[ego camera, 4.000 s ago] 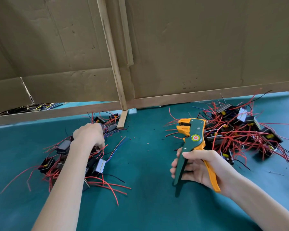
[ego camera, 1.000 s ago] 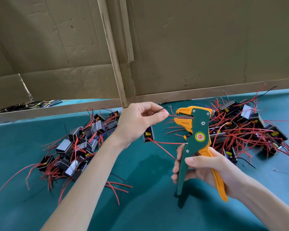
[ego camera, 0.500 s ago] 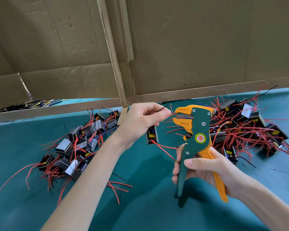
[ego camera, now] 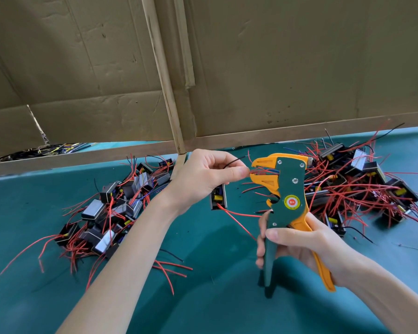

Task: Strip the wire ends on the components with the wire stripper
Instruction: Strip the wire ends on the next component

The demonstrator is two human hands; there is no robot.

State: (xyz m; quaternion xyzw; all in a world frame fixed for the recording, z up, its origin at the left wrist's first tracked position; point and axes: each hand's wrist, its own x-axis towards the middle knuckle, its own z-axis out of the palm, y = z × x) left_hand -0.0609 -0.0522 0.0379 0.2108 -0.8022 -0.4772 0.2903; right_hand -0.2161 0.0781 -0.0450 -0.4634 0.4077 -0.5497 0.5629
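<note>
So that the end of the red wire sits between the jaws, our left grip pinches it, component dangling beneath, while our right grip clasps the wire stripper above the desk.

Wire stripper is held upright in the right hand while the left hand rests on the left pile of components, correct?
Not quite. The head view shows the right hand gripping the wire stripper upright, but the left hand is off the left pile: it pinches a red wire at the stripper's orange jaws, a component dangling beneath.
</note>
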